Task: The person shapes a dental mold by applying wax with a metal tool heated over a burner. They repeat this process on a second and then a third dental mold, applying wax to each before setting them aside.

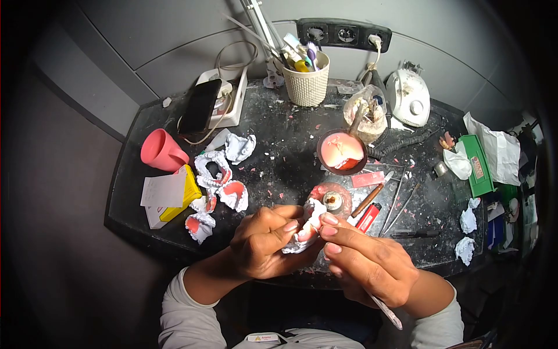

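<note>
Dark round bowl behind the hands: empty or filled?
Filled. The dark round bowl holds pale pink material across most of its inside; how deep, cannot tell.

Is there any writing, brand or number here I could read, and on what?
No text reads clearly.
Green box: reddish label, print too blurred.
Yellow box: paper on it, nothing legible.
Clothing tag: small logo and word, too small.
Plaster cast and thin tool, held: no writing.
</note>
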`<state>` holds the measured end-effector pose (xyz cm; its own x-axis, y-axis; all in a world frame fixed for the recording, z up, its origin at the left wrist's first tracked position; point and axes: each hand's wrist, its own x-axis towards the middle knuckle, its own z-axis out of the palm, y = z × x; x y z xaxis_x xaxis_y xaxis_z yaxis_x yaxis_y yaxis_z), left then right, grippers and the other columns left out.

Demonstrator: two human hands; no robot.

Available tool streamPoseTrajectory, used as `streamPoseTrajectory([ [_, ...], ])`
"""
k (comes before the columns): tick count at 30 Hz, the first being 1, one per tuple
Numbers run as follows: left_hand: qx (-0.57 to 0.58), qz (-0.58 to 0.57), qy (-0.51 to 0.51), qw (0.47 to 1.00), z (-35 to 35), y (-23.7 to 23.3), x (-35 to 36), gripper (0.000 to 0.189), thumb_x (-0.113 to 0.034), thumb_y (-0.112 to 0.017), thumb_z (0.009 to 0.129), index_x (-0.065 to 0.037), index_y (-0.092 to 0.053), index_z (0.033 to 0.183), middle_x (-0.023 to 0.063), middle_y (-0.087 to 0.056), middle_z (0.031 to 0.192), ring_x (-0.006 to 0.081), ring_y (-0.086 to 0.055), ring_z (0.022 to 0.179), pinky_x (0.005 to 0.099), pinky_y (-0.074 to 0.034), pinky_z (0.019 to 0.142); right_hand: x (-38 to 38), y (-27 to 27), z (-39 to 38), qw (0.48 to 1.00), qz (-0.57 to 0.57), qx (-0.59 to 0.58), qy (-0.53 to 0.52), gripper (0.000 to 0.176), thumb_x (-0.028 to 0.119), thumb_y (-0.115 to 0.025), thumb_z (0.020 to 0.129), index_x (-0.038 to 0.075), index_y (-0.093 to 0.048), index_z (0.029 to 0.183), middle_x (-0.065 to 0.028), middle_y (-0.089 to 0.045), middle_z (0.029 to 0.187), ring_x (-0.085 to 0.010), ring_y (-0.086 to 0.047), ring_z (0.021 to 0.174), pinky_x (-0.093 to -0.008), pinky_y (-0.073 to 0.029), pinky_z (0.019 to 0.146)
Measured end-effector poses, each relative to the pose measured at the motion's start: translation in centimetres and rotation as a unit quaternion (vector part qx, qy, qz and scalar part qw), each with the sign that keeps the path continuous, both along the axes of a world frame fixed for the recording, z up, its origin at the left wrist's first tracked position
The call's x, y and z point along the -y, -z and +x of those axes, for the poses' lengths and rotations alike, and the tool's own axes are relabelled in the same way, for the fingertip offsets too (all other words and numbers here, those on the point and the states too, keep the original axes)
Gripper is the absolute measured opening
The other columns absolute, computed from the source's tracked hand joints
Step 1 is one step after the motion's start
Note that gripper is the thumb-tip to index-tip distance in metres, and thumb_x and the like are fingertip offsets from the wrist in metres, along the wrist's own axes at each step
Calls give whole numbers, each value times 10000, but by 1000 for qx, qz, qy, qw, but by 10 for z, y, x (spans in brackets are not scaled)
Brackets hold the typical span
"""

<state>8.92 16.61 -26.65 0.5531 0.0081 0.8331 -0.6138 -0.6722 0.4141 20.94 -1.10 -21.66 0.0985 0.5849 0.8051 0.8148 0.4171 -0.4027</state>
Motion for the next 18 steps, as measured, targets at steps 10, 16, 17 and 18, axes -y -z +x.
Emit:
streamPoseTrajectory([
  [10, 1, -9, 5, 1000, 0, 0, 1, 625, 22, -836, 777, 41, -431, 1252, 236, -588, 1092, 387, -711, 947, 395, -614, 730, -1, 0, -1, 1000, 1, 6, 9, 263, -44, -786, 786, -112, -687, 1019, -262, -706, 1049, -356, -734, 993, -350, -637, 766],
  [16, -62, -34, 37, 997, -7, 9, -5, 423, 61, -794, 799, 77, -495, 1098, 314, -671, 1086, 367, -736, 875, 398, -615, 764, -1, 0, 0, 1000, 2, 10, 12, 254, -51, -783, 784, -112, -685, 1011, -259, -706, 1041, -353, -736, 986, -344, -638, 754],
  [17, -61, -34, 37, 997, -5, 8, -6, 423, 61, -794, 799, 77, -495, 1098, 314, -671, 1086, 367, -736, 875, 398, -615, 764, -1, -1, 0, 1000, 2, 10, 12, 254, -51, -783, 784, -112, -685, 1011, -259, -706, 1041, -353, -736, 986, -344, -638, 754],
  [18, -44, -20, 28, 998, -3, 7, -6, 530, 29, -840, 760, 38, -475, 1145, 219, -643, 1004, 338, -735, 892, 383, -619, 739, -1, -1, 0, 1000, 2, 12, 12, 253, -52, -782, 784, -112, -685, 1010, -258, -707, 1040, -352, -737, 983, -343, -638, 749],
])
